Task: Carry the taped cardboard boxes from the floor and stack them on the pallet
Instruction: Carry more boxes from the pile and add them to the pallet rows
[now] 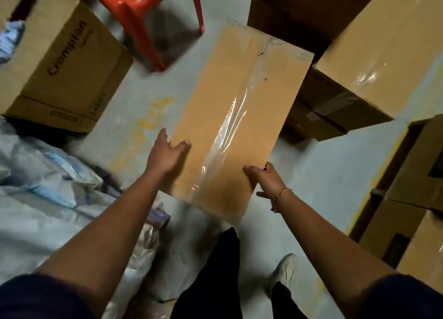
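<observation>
A long cardboard box (pixel 239 107) with clear tape along its top lies in the middle of the view, over the grey floor. My left hand (pixel 167 155) grips its left edge near the close end, thumb on top and fingers over the side. My right hand (pixel 266 177), with a chain bracelet at the wrist, grips the right edge of the same end. Whether the box touches the floor I cannot tell. No pallet is in view.
An open printed carton (pixel 62 62) stands at the left, a red plastic stool (pixel 153 14) behind it. Taped boxes (pixel 374 55) are piled at the back right, more cartons (pixel 417 199) along the right. Plastic bags (pixel 48 199) lie at lower left. My feet (pixel 285 273) are below.
</observation>
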A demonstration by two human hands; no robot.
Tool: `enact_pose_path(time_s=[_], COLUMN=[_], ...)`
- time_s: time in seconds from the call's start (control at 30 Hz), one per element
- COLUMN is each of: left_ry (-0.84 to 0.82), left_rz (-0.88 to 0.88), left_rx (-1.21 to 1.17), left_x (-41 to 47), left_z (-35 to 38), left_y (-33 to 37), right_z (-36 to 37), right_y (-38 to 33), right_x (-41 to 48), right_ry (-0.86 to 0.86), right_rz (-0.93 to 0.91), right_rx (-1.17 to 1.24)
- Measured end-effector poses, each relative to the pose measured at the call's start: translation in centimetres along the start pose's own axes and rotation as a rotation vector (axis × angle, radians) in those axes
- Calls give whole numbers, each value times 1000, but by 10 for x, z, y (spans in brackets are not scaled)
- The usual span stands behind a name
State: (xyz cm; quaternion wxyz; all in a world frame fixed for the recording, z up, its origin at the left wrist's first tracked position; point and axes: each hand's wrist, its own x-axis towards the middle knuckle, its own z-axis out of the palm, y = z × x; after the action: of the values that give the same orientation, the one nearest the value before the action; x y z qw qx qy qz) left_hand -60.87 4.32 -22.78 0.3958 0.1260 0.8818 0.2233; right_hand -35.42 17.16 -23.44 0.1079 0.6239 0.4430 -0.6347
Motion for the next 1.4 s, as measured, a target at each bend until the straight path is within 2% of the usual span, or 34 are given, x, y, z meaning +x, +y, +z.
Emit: enact_pose_path(time_s=[0.1, 0.2, 0.5, 0.8, 1.07, 1.27, 1.4], left_ry=[-62, -117, -48, 93, 214, 197, 106], left_rz=[-65, -32, -15, 50, 128, 165, 199], left_rx=[-130, -87, -254, -280, -282, -358, -416], left_x=[23, 38, 13, -112, -271, -367, -403], left_z=[0, 2, -20, -31, 12, 57, 86], left_y=[-5, -8, -25, -19, -19, -31, -42], right_z=[8, 14, 27, -8, -78, -134, -161], right_y=[3, 8, 8, 27, 100, 174, 227], right_x=[14, 21, -6, -73, -167, -238, -277], right_ry=[26, 41, 22, -54, -100, -38, 21], right_rz=[0, -53, -263, -433, -516, -554, -558], right_rx=[31, 62, 72, 7, -11, 32, 90])
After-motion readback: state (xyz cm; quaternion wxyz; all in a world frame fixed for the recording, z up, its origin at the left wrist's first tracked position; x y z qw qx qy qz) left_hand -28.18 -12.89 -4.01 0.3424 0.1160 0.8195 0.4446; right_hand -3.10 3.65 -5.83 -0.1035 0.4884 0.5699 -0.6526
